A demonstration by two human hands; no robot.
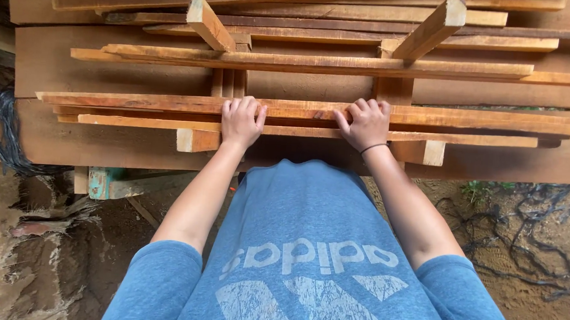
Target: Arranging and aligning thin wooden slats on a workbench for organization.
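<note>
At far left, a dark blue-black bundle of cord (3, 130) hanging beside the stack, over muddy ground (32, 242); below, a teal-painted block (104, 182) under the lowest wide board (99, 142). Further in, left hand (241, 121) laid palm-down with fingers curled over the near edge of a long thin plank (475, 120), gripping it (thumb splayed to the right). Just right, right hand (366, 124), a dark band at the wrist, clamped on the same plank, fingers over the top. Plank lying flat on cross battens (209, 22), topmost at the near edge of the layered timber stack (318, 62), not lifted clear. Many layers already laid with spacers between; this plank seemingly mid-placement or mid-removal, impossible to tell which. At far right, tangled black cable (526, 244) on sandy dirt.
</note>
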